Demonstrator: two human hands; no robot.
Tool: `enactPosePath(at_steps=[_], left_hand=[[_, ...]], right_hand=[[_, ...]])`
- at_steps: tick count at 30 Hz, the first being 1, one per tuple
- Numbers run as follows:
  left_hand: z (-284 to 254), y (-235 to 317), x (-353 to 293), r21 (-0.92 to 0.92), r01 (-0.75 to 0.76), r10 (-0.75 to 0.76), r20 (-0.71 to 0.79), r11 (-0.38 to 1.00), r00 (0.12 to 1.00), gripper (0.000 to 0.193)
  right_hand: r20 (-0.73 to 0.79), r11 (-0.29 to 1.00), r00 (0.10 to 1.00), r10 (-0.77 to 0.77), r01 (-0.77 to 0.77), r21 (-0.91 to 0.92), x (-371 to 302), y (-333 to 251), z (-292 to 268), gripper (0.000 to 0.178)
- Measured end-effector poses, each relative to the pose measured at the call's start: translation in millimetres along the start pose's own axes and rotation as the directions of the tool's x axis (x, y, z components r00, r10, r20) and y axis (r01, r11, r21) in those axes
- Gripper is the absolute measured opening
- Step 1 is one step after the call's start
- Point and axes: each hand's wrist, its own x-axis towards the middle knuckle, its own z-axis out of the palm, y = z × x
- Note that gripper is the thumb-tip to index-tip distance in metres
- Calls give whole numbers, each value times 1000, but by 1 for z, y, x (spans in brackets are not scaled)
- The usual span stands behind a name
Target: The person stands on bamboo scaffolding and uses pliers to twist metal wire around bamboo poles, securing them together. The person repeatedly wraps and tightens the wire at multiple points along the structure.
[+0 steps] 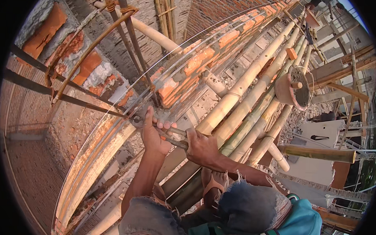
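In my right hand (201,147), closed fingers wrap the handle ends of a pair of metal pincers (176,142). My left hand (154,136) is closed around the pincers nearer their head, thumb pointing up. The head of the pincers sits where dark steel rods (101,104) meet long thin rods running along a brick wall (200,60). My left hand partly covers the jaws, so I cannot tell what lies between them.
Bamboo poles (243,84) form a platform under my feet. A mortar bucket (288,90) stands on the poles at the right, with a brick piece (291,53) beyond it. A cut bamboo end (348,156) juts out at the right. Upright steel rods (135,37) rise ahead.
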Motion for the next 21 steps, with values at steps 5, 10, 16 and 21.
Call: enactPosePath(at_steps=[5, 10, 16, 21], left_hand=[[-18, 15, 2, -122, 208, -127, 472, 971, 873, 43], [-9, 5, 4, -394, 299, 0, 604, 869, 797, 48], [8, 3, 1, -597, 383, 116, 630, 705, 768, 47], [13, 6, -9, -615, 307, 43, 487, 726, 873, 38]], right_hand=[[706, 495, 682, -192, -553, 669, 18, 4, -28, 37], [910, 223, 406, -86, -882, 415, 35, -23, -79, 27], [933, 364, 316, 171, -900, 238, 56, -75, -137, 32], [898, 408, 301, 322, -900, 155, 56, -99, -140, 33]])
